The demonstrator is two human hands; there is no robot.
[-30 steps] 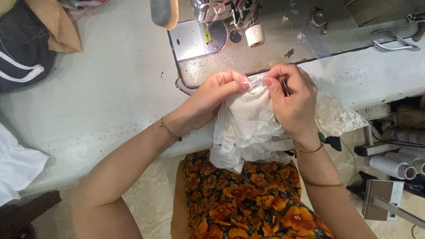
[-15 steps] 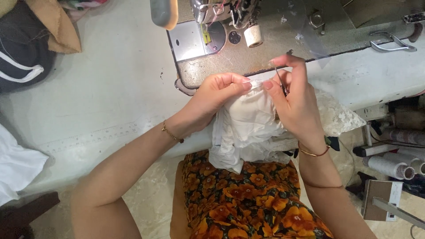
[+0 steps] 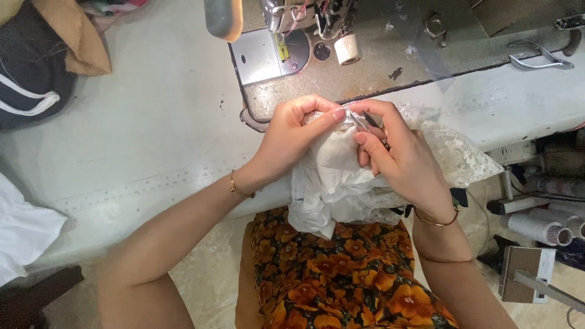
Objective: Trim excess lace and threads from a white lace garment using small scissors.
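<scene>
Fabric (image 3: 332, 176) white, crumpled, lace-edged | left hand (image 3: 292, 137) pinching it | right hand (image 3: 399, 158) closed on snips (image 3: 359, 120)

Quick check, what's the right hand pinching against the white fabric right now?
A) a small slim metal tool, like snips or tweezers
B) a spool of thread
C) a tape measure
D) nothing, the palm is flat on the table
A: the right hand pinches a small slim metal tool whose tip meets the bunched white fabric, while the left hand grips that fabric from the other side.
</scene>
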